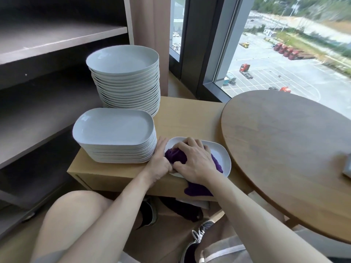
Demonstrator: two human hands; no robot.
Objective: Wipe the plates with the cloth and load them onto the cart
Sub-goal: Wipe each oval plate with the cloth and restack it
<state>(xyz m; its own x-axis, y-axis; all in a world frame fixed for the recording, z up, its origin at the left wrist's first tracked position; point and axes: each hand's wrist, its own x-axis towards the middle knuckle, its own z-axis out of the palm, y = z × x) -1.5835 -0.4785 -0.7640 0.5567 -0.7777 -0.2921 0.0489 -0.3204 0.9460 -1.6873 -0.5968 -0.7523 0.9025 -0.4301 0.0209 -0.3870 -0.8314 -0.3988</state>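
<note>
Purple cloth [175,155], white plate [221,155]

One round-plate stack [123,61], one oblong-plate stack [114,127], one loose plate [222,156], one purple cloth [175,155] and two hands [160,161] [194,163].

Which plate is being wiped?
The lone oblong plate right of the oblong stack: the right hand grips the purple cloth on it, the left hand holds its edge. Others sit stacked.

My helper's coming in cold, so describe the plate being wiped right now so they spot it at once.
Find the low light wooden cabinet beside the big round wooden table. At its near right corner, next to the stack of white rounded-rectangular plates, lies a single white oblong plate. It alone is unstacked, with a purple cloth bunched on it under the right hand.
</note>
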